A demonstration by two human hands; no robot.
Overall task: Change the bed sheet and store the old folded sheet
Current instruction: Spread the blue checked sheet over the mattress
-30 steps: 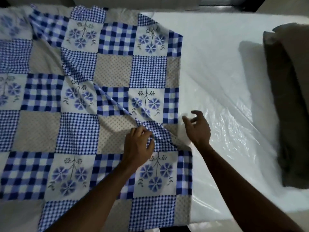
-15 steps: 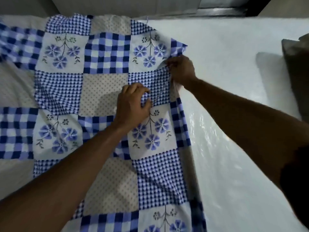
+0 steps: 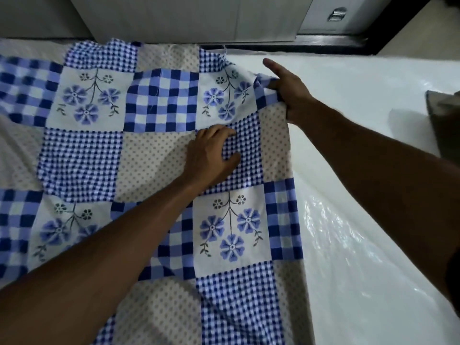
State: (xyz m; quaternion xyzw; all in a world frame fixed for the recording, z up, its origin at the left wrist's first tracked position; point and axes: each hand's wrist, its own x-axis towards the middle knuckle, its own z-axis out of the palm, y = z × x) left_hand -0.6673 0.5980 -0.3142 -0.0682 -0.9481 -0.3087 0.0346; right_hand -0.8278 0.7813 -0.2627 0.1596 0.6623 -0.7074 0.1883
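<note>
Rightward, the right hand [image 3: 291, 95] has drawn the checked sheet [image 3: 159, 155], clutching its far-right edge; the sheet covers the left half of the plastic-wrapped mattress [image 3: 361, 195]. The left hand [image 3: 209, 155] presses flat on it.

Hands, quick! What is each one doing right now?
Left hand: open, pressing on the patchwork sheet.
Right hand: closed, gripping the sheet's edge.

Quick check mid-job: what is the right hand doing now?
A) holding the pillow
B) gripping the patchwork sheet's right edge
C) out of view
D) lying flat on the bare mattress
B: the right hand has its fingers curled round the right edge of the patchwork sheet, near the far corner.
</note>
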